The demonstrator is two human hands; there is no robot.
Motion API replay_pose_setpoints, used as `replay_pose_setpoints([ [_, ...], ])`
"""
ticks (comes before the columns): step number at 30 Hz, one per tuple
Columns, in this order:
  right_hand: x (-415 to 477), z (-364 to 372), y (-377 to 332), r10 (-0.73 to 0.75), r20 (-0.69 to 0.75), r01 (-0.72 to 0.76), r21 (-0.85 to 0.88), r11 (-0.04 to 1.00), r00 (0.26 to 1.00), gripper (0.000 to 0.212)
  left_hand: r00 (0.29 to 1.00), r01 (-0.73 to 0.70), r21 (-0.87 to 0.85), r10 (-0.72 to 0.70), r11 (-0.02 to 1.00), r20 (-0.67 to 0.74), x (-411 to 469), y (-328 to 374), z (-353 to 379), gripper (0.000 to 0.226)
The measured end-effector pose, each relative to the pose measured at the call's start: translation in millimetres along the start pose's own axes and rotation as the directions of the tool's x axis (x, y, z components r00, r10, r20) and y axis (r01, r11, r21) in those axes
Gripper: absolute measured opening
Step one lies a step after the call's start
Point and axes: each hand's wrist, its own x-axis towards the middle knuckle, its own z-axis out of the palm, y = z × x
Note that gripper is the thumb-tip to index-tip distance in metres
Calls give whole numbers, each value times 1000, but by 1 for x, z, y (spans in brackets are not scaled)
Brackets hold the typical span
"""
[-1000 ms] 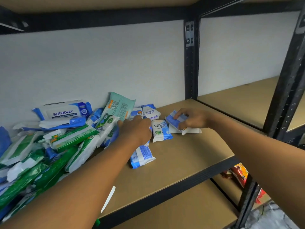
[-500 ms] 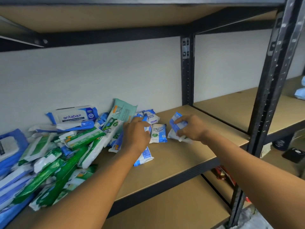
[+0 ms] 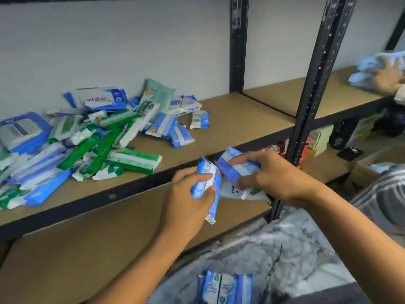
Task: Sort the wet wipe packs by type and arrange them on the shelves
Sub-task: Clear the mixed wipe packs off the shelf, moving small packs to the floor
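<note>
Change: half a second ago both hands were in among the packs on the shelf; now they are drawn back in front of its edge, each with packs taken along.
Left hand (image 3: 188, 200): fingers and thumb curled round one small blue-and-white wet wipe pack (image 3: 205, 185).
Right hand (image 3: 269, 174): clasps a blue pack stacked over a white lettered one (image 3: 232, 165) (perhaps more, I cannot tell).
Shelf: a tan board shelf (image 3: 241, 119) in a black steel frame (image 3: 311, 84); the loose heap of green, blue and white packs (image 3: 87, 139) lies on its left part, against the white wall (image 3: 109, 51).
Room: a second tan board (image 3: 87, 242) sits below, grey marbled floor (image 3: 285, 249) under that; a pair of blue-and-white packs (image 3: 223, 286) shows at the bottom edge. On the neighbouring bay, another person's hand (image 3: 388, 80) rests on pale blue packs (image 3: 372, 62).
Lie of the packs: the left one stands nearly on end, top toward the shelf; the right stack slants from upper left to lower right.
</note>
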Motion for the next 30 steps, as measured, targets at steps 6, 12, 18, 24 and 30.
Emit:
replay_pose_setpoints([
  [6,40,76,114,324,80,-325,0,946,943,41,945,289,158,-308,944,112,-32,-112,43,24],
  [12,56,130,185,513,64,-516,69,854,856,39,864,432,326,-489,841,117,-43,-163,70,25],
  [18,90,184,253,592,47,-594,29,804,804,42,779,544,431,-624,720,60,-48,-229,95,25],
  [24,113,194,269,557,108,-559,-16,829,823,22,755,548,423,-645,722,124,-38,-244,97,17],
  [30,117,166,219,491,52,-492,17,870,870,16,798,504,381,-587,775,137,-16,-209,72,21],
])
